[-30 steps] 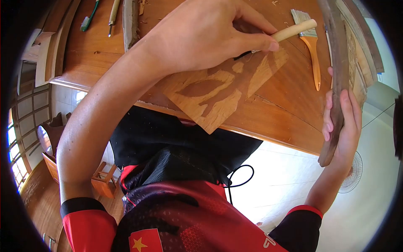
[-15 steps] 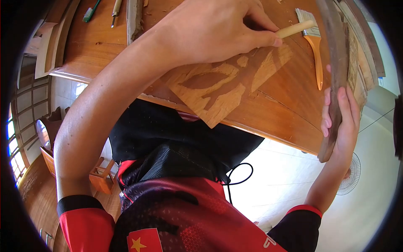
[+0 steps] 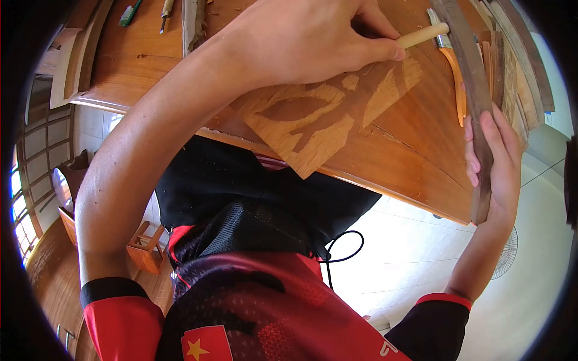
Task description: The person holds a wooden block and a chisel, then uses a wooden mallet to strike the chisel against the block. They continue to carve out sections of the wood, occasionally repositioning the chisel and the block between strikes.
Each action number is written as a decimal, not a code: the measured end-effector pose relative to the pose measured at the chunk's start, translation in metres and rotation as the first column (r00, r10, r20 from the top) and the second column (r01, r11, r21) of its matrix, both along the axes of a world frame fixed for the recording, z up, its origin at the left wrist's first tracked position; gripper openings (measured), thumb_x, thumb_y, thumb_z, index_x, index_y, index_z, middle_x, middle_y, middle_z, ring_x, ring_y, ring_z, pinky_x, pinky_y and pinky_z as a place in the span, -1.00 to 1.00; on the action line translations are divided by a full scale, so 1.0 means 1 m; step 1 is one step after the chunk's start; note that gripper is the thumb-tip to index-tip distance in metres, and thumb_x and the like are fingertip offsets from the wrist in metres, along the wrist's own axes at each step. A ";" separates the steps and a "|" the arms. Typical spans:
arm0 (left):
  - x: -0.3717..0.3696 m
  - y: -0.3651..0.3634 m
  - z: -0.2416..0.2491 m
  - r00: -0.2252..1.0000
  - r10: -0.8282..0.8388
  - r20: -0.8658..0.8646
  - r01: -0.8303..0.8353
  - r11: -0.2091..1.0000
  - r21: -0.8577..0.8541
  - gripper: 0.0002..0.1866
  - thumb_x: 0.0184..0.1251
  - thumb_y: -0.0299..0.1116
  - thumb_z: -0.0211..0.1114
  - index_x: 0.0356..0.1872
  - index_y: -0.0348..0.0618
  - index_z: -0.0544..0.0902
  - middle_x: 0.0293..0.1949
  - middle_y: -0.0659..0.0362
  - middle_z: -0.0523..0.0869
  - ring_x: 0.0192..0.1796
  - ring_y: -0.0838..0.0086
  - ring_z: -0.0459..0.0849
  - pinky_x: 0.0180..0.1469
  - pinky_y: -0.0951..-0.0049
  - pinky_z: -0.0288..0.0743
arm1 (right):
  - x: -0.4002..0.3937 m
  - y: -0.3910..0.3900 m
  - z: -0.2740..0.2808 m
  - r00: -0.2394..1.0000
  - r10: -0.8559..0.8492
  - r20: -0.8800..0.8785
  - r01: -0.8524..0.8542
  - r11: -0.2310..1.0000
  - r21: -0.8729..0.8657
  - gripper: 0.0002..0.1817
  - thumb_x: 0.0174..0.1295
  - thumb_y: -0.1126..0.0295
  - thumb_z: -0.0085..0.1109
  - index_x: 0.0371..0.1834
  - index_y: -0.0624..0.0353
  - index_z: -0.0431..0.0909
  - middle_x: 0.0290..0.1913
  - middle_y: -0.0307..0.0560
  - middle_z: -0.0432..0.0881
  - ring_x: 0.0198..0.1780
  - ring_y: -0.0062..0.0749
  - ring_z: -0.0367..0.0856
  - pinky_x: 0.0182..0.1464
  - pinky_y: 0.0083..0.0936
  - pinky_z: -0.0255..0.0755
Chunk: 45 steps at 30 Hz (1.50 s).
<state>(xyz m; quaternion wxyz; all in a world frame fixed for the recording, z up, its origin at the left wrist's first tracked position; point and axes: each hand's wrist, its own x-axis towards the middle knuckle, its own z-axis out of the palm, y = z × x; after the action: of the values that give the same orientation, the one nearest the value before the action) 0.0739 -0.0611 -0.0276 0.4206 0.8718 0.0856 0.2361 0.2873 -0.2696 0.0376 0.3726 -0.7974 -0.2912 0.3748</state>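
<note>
My left hand point(image 3: 313, 45) is closed around a chisel with a pale round wooden handle point(image 3: 424, 36); its blade is hidden behind the fingers. Beneath that hand lies a carved wooden board point(image 3: 325, 141) with darker raised shapes and lighter cut-away areas, one corner jutting past the table edge. My right hand point(image 3: 500, 150) grips a long brown wooden bar point(image 3: 478, 102) near its lower end. The bar's side is at the butt of the chisel handle and appears to touch it. A paintbrush point(image 3: 454, 72) with an orange handle lies behind the bar, partly covered by it.
Wood strips point(image 3: 512, 78) are stacked along the right side, and more pieces point(image 3: 84, 60) stand at the left edge of the table point(image 3: 415, 168). A green brush point(image 3: 129, 15) and another carving tool point(image 3: 166, 15) lie at the back left. Wood chips dot the tabletop.
The wooden bar in my right hand has swung left at its upper part, up to the chisel handle's end, now covering part of the paintbrush. My left hand has stayed nearly still.
</note>
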 end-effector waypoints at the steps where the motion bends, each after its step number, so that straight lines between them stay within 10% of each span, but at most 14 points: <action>1: -0.001 0.000 0.000 1.000 -0.009 0.005 0.009 0.999 -0.042 -0.75 0.42 -0.38 0.38 -0.03 -0.32 0.83 -0.23 -0.17 0.82 -0.22 0.13 0.81 -0.09 0.23 0.68 | 0.000 0.000 0.000 1.000 -0.002 0.006 0.003 1.000 -0.018 -0.46 0.63 0.09 0.03 0.46 0.25 0.44 -0.25 -0.26 0.49 -0.60 -0.79 0.31 -0.67 -0.77 0.20; 9: -0.005 0.006 0.014 0.997 -0.071 -0.022 0.065 0.981 -0.182 -0.76 0.42 -0.38 0.38 -0.03 -0.30 0.84 -0.23 -0.15 0.83 -0.25 0.17 0.81 -0.13 0.25 0.68 | -0.001 0.003 0.000 0.999 -0.026 -0.035 0.030 0.991 0.127 -0.50 0.63 0.13 0.02 0.45 0.24 0.45 -0.28 -0.23 0.50 -0.60 -0.74 0.34 -0.66 -0.76 0.22; 12: -0.002 0.004 0.029 0.972 -0.055 -0.229 -0.001 0.971 -0.238 -0.76 0.41 -0.38 0.39 -0.03 -0.30 0.84 -0.23 -0.14 0.83 -0.26 0.18 0.81 -0.14 0.26 0.68 | -0.004 0.000 0.003 0.998 0.055 0.019 -0.053 0.996 -0.070 -0.48 0.64 0.13 0.00 0.47 0.27 0.44 -0.28 -0.24 0.49 -0.60 -0.75 0.32 -0.66 -0.75 0.21; 17: -0.007 -0.007 0.012 1.000 0.010 -0.015 -0.010 0.999 0.030 -0.75 0.41 -0.38 0.39 -0.04 -0.33 0.83 -0.26 -0.14 0.83 -0.27 0.17 0.80 -0.16 0.24 0.67 | -0.007 -0.007 0.004 1.000 0.020 0.009 -0.020 1.000 0.002 -0.48 0.65 0.13 -0.02 0.47 0.28 0.44 -0.29 -0.24 0.49 -0.60 -0.75 0.31 -0.65 -0.75 0.20; 45: -0.010 0.001 -0.004 0.988 -0.025 0.151 0.030 0.999 -0.028 -0.73 0.37 -0.39 0.40 -0.04 -0.39 0.81 -0.31 -0.15 0.83 -0.36 0.19 0.82 -0.24 0.28 0.67 | -0.008 -0.006 -0.003 1.000 -0.012 -0.019 0.014 0.997 0.071 -0.49 0.64 0.14 -0.01 0.47 0.24 0.45 -0.28 -0.24 0.50 -0.58 -0.75 0.34 -0.64 -0.75 0.21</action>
<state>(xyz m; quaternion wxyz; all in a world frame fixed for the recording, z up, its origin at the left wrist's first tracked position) 0.0635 -0.0606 -0.0312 0.4421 0.8461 0.0449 0.2943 0.2798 -0.2756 0.0348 0.4057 -0.7821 -0.2955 0.3694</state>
